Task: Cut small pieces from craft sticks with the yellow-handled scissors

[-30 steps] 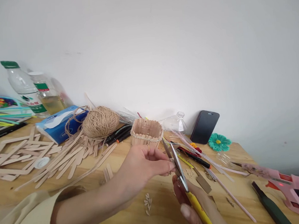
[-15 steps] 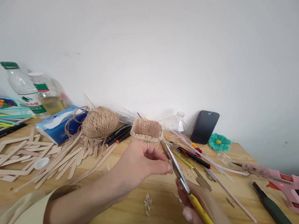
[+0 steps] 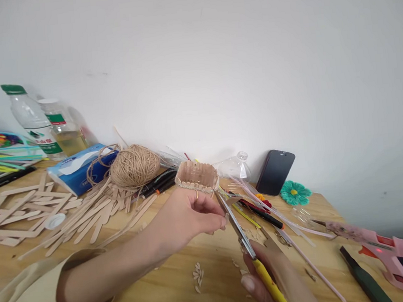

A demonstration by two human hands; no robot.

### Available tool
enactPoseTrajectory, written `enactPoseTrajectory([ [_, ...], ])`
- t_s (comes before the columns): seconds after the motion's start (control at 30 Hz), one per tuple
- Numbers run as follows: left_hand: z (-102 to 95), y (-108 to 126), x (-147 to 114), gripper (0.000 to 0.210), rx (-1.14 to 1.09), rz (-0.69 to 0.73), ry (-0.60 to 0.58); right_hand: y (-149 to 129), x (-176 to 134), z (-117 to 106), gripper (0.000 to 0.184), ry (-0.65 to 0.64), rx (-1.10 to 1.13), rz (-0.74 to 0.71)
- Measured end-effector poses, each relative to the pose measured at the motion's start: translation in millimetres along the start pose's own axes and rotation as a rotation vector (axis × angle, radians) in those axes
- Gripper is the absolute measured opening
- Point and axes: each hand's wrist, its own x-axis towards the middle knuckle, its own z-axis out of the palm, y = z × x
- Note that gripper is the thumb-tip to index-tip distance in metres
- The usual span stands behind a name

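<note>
My left hand pinches a small pale piece of wood between thumb and fingertips; most of it is hidden. In my right hand is a pair of scissors with yellow handles. The blades point up and away from me and lie right against the pinched piece. Just beyond my left hand stands a small round basket made of craft sticks, its rim trimmed with a beaded-looking band. Several tiny wood clippings lie on the table below my hands.
Craft sticks, a twine ball, a tissue pack and two bottles are at left. On the right are a phone, a teal flower, a pink glue gun and a dark green tool.
The scissor blades have shifted slightly left and appear closer together. My left hand has moved a little left with the wood piece.
</note>
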Motion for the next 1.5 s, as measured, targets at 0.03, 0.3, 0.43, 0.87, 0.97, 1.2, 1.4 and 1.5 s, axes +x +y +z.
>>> enactPoseTrajectory([
  [0.03, -0.2, -0.7, 0.4, 0.004, 0.001, 0.002, -0.009, 0.6, 0.0, 0.0, 0.054, 0.005, -0.002, -0.001],
  [0.3, -1.1, -1.5, 1.7, 0.002, -0.015, -0.017, -0.023, 4.4, 1.1, 0.6, 0.038, 0.026, -0.087, 0.003],
  [0.43, -1.1, -0.3, 1.3, 0.001, 0.033, -0.016, 0.017, 8.3, 0.8, 3.7, 0.04, 0.088, -0.124, -0.018],
  [0.87, -7.2, -0.5, 2.5, 0.008, 0.016, 0.041, 0.028, 14.4, 4.9, -11.3, 0.046, -0.008, -0.029, 0.036],
  [0.97, -7.2, -1.7, 2.6, 0.009, -0.048, 0.029, 0.009, 24.9, 7.2, -4.1, 0.059, -0.004, 0.1, -0.014],
  [1.2, 0.6, -4.9, 2.8, 0.004, -0.212, -0.029, -0.019, 43.0, 8.8, 11.9, 0.06, -0.074, 0.238, -0.114],
  [1.4, 5.0, -12.4, 2.6, 0.006, -0.314, -0.032, -0.051, 42.0, 7.1, 19.7, 0.063, -0.088, 0.276, -0.118],
  [1.5, 6.3, -15.4, 2.6, 0.007, -0.322, -0.023, -0.043, 43.9, 7.8, 21.5, 0.06, -0.095, 0.268, -0.108],
])
